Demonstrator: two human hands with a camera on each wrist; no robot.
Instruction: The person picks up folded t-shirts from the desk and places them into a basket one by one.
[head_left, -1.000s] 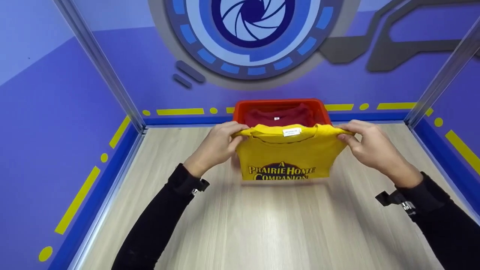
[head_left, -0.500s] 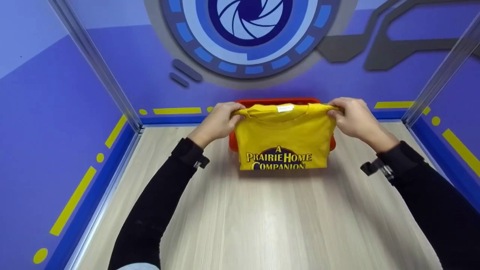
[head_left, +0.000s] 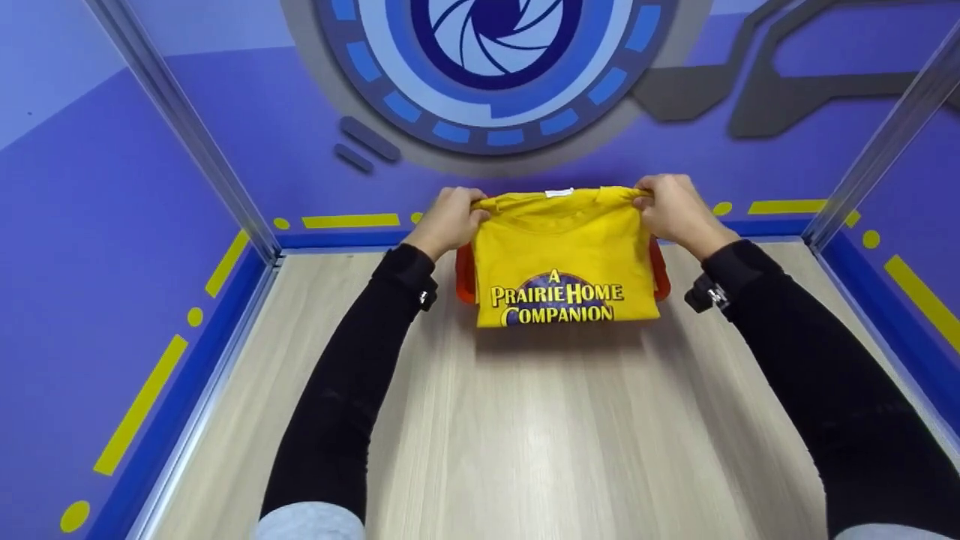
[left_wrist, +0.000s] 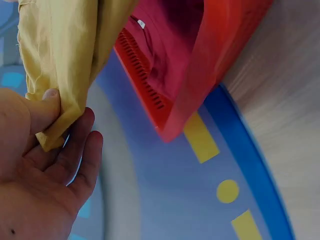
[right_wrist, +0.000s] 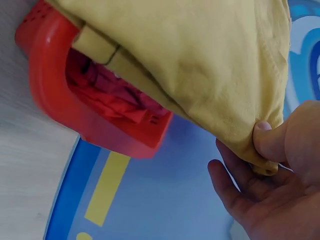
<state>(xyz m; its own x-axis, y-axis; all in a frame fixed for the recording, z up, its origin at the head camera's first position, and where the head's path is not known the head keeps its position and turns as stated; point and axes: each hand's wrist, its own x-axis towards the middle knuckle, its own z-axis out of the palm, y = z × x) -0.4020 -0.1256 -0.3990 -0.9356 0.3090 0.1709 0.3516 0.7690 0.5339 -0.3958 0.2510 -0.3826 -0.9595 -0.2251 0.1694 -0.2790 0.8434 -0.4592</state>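
Note:
A folded yellow T-shirt point(head_left: 562, 244) with dark-outlined lettering hangs between my hands above a red basket point(head_left: 466, 277). My left hand point(head_left: 451, 219) pinches one shoulder corner between thumb and fingers. At the opposite shoulder, my right hand point(head_left: 676, 210) pinches the other corner. The shirt hides most of the basket in the head view. Dark red cloth point(left_wrist: 172, 45) lies inside the basket in the left wrist view, and the right wrist view shows the same red cloth point(right_wrist: 117, 92) under the shirt's lower edge.
The basket stands on a pale wooden table point(head_left: 555, 435), against the blue-purple back wall point(head_left: 330, 180). Metal corner posts point(head_left: 202, 142) and side walls bound the table left and right.
Both hands have carried the yellow T-shirt up and away toward the back wall, over the basket. The red cloth, visible earlier in the head view, is now covered by it.

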